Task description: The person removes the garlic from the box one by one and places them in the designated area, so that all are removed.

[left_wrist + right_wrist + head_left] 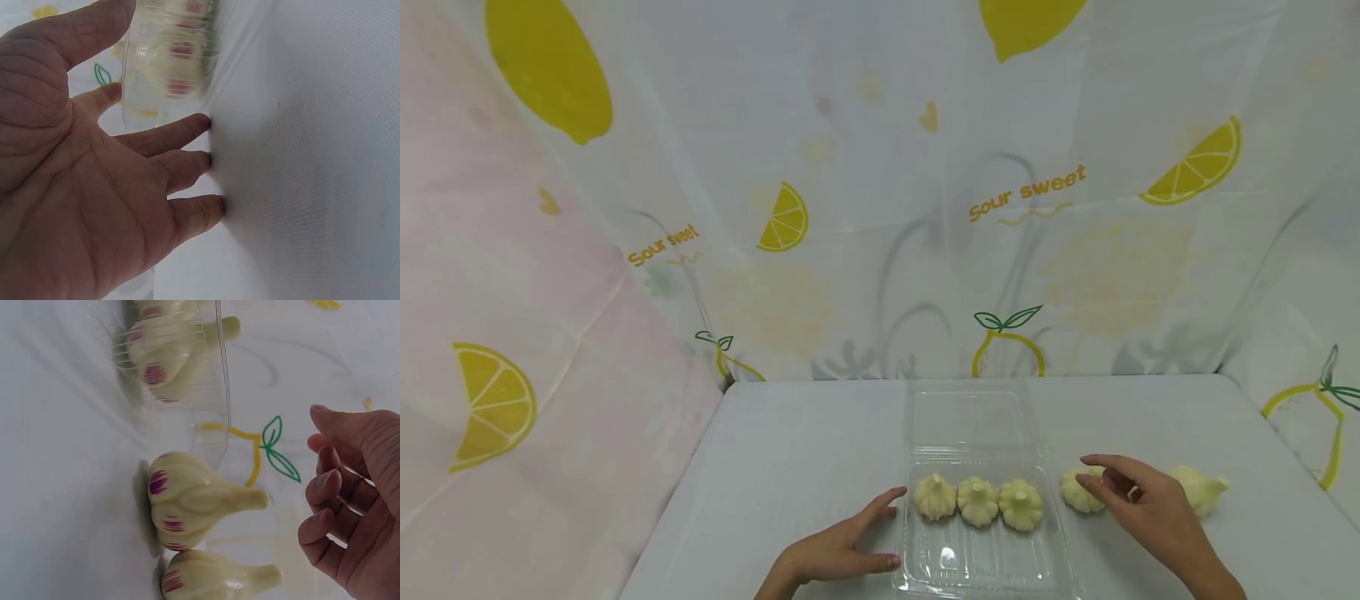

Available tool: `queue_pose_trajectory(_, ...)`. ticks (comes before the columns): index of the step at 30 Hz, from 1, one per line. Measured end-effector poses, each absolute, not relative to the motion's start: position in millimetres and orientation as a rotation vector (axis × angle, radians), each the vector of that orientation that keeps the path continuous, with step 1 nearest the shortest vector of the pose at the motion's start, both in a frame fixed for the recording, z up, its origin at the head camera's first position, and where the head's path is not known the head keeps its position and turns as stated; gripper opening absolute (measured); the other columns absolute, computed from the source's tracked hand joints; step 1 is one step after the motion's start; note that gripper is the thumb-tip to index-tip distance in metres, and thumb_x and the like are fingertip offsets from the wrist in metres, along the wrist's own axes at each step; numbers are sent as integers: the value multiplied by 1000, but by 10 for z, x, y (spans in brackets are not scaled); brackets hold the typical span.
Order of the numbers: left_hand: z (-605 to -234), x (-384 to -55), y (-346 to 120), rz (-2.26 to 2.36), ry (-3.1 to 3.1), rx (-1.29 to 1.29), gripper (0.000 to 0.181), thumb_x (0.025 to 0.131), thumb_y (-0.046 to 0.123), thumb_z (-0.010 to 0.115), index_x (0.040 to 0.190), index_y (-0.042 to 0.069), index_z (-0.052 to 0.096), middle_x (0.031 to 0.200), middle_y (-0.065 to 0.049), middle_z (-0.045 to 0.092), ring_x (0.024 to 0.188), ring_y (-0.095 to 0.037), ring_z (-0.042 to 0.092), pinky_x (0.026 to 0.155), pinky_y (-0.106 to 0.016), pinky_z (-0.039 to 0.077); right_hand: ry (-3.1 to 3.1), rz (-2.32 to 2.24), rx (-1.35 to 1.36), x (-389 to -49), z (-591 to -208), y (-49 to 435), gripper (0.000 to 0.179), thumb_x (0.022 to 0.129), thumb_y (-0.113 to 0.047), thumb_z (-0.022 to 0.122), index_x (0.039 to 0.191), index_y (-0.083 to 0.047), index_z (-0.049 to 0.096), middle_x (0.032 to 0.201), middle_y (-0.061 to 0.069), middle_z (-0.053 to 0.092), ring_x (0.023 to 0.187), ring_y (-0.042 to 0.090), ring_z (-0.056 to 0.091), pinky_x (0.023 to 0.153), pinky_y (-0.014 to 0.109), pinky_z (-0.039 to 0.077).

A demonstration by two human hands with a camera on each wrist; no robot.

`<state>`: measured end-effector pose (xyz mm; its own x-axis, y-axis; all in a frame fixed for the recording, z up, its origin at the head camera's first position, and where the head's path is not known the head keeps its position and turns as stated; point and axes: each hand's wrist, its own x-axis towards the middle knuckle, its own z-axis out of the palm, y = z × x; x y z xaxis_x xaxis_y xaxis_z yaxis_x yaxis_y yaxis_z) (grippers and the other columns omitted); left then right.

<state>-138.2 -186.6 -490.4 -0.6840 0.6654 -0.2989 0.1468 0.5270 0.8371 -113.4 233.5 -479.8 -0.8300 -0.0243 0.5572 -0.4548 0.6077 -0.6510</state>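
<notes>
Three pale garlic bulbs point(977, 501) stand in a row, stems up, in the back part of a clear plastic box point(977, 560) whose lid lies folded back. My left hand point(850, 546) is at the box's left side, thumb and fingers spread; in the left wrist view three fingertips point(199, 215) rest on the tabletop. Over a garlic bulb point(1072, 493) right of the box hovers my right hand point(1161, 508), its fingers loosely bent with nothing in them. Another garlic bulb point(1198, 492) lies farther right, partly hidden by that hand. Purple streaks mark the bulb point(181, 500) in the right wrist view.
The transparent lid point(970, 419) lies flat behind the box on the white table point(805, 450). A hanging cloth point(865, 275) printed with lemons rises along the table's back edge, and similar cloth flanks both sides.
</notes>
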Motion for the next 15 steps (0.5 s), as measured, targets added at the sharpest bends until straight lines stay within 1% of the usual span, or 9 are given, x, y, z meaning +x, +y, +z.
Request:
queue_pose_trajectory(9, -4877, -1373, -1859, 1093, 2173, 662, 81, 94, 35, 69, 155, 39, 17, 150, -14, 41, 141, -39, 28, 107, -62, 26, -2394, 1102, 374, -1130, -4813, 2216, 31, 75, -2, 85, 99, -18, 73, 69, -14, 51, 55, 2, 48, 52, 14, 41)
queue_pose_trajectory(15, -4890, -1377, -1862, 1088, 2181, 670, 81, 93, 37, 69, 155, 40, 17, 150, -14, 42, 141, -37, 28, 107, -61, 26, -2410, 1093, 429, -1135, -4836, 2163, 29, 76, -3, 84, 101, -15, 73, 69, -16, 50, 53, 1, 44, 50, 15, 38)
